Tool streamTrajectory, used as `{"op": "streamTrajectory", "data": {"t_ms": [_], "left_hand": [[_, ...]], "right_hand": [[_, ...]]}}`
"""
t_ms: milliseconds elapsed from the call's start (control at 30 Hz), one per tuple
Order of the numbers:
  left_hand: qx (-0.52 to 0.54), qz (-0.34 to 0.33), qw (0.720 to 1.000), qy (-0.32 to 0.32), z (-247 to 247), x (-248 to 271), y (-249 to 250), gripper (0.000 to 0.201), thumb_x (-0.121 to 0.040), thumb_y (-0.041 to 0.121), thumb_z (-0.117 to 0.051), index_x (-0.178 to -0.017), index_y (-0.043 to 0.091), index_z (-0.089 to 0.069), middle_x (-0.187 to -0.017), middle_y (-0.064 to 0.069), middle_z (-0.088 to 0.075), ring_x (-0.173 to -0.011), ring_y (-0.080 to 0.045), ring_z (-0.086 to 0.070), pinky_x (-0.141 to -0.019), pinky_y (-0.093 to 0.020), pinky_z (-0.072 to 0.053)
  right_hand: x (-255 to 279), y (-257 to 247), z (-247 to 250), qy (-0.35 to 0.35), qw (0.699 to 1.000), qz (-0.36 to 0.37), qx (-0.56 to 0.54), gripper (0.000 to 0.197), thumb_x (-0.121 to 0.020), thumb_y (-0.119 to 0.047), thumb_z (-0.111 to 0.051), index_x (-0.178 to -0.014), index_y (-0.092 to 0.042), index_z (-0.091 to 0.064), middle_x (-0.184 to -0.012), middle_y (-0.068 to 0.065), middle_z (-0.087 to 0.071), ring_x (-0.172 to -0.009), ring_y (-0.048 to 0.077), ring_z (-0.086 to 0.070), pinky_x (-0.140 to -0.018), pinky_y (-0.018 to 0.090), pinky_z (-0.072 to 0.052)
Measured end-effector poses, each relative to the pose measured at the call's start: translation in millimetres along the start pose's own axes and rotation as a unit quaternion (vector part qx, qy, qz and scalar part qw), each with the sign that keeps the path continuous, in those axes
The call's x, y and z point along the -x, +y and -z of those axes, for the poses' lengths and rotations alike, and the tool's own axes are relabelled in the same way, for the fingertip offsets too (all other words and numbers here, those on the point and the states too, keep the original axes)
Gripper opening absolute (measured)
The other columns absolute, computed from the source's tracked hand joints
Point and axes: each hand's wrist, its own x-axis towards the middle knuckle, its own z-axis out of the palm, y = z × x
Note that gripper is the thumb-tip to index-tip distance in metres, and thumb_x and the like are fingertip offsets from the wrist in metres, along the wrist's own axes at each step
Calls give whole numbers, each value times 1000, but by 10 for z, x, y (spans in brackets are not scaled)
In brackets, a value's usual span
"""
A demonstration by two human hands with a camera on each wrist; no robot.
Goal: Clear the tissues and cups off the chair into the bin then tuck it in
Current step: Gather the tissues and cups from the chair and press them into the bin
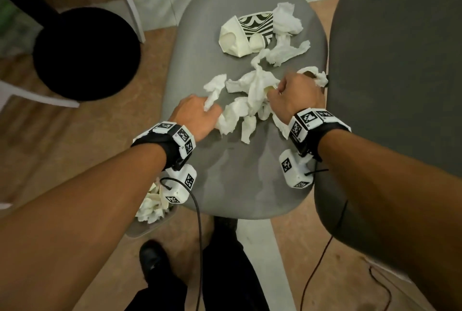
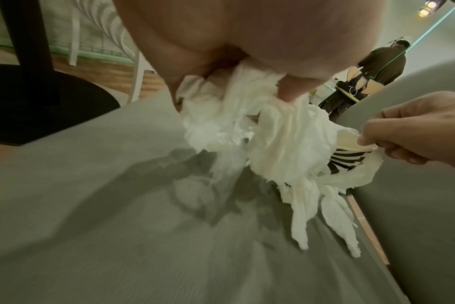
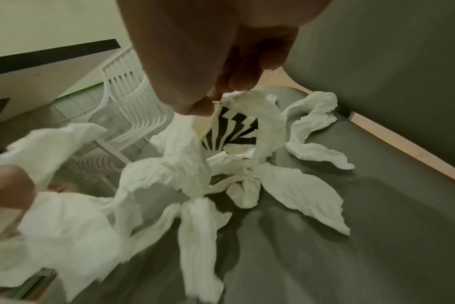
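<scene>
Crumpled white tissues (image 1: 252, 90) lie across the grey chair seat (image 1: 237, 180). My left hand (image 1: 197, 113) grips a bunch of them (image 2: 221, 115) at the seat's left side. Just to the right, my right hand (image 1: 295, 93) pinches the rim of a black-and-white patterned paper cup (image 3: 237, 127) together with a strip of tissue; in the head view that cup is hidden under the tissues. Further back on the seat lie a crushed white cup (image 1: 235, 38) and another patterned cup (image 1: 255, 23) among more tissues (image 1: 287, 23).
A bin (image 1: 147, 225) with tissues in it stands on the floor under my left forearm. The grey chair back (image 1: 400, 85) rises on the right. A black round table base (image 1: 85, 53) and white chair legs (image 1: 130, 5) are to the left. Another person (image 2: 382, 65) stands far off.
</scene>
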Motion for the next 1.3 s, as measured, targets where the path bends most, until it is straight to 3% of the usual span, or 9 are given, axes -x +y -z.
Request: {"op": "streamTrajectory", "data": {"t_ms": [267,367,600,700,800,933,1033,1133,1300], "left_hand": [[-28,18,999,4,37,510,-418,21,-74,17,-64,-59,9,-52,-85,-7,-52,-69,-27,-54,-57,-27,-38],[-26,24,999,11,88,673,-498,11,-77,10,-63,-83,3,-58,-86,-11,-59,-75,-31,-58,-58,-32,-43],[21,58,997,-53,71,977,-825,65,-80,9,-60,-136,30,-36,-106,0,-66,-87,-26,-67,-77,-38,-57],[-17,40,998,-52,104,1051,-891,32,-82,13,-53,-111,24,-59,-91,-3,-70,-83,-31,-67,-70,-35,-54],[-27,63,996,-61,136,1119,-927,16,-83,13,-51,-68,18,-54,-70,-5,-61,-77,-34,-64,-61,-29,-41],[-24,42,994,-103,78,1121,-1047,27,-74,47,-57,-93,27,-60,-87,4,-68,-81,-24,-65,-71,-33,-54],[-57,-10,994,-89,79,1111,-1058,35,-75,40,-67,-106,27,-58,-91,7,-66,-81,-21,-62,-73,-31,-51],[-62,-42,994,-77,126,1116,-1072,21,-81,25,-57,-100,23,-65,-91,-3,-72,-83,-28,-67,-75,-36,-54],[55,95,994,-32,328,1282,-1338,18,-75,28,-50,-70,18,-64,-70,1,-66,-69,-24,-63,-64,-32,-50]], "right_hand": [[642,-345,24,-118,990,-32,65,23,-75,-38,-54,-75,-15,-58,-75,6,-60,-68,29,-57,-62,30,-46],[823,-466,-6,-157,988,-6,13,28,-79,-38,-56,-84,-13,-65,-82,8,-64,-76,29,-60,-66,32,-51],[1191,-819,-220,-210,976,54,-37,16,-77,-37,-59,-77,-21,-63,-80,1,-67,-80,24,-63,-64,28,-49],[1281,-946,-268,-189,979,70,-34,17,-75,-39,-57,-73,-22,-60,-78,1,-65,-76,24,-62,-69,31,-54],[1299,-1029,-275,-116,990,75,-32,18,-73,-40,-52,-70,-23,-52,-73,0,-62,-70,26,-60,-64,31,-50],[1207,-1116,-222,-72,994,72,-46,21,-73,-43,-49,-71,-22,-52,-69,1,-61,-67,28,-56,-60,28,-39],[1121,-1217,-211,-82,990,97,-68,22,-72,-39,-50,-71,-18,-56,-64,-1,-60,-63,21,-56,-53,25,-33],[1069,-1370,-279,-108,983,123,-81,22,-75,-36,-50,-73,-15,-57,-62,0,-58,-61,21,-54,-50,25,-31],[1054,-1643,-575,-202,959,93,-175,23,-84,-27,-52,-73,-9,-59,-62,3,-55,-64,24,-53,-56,29,-39]]}}
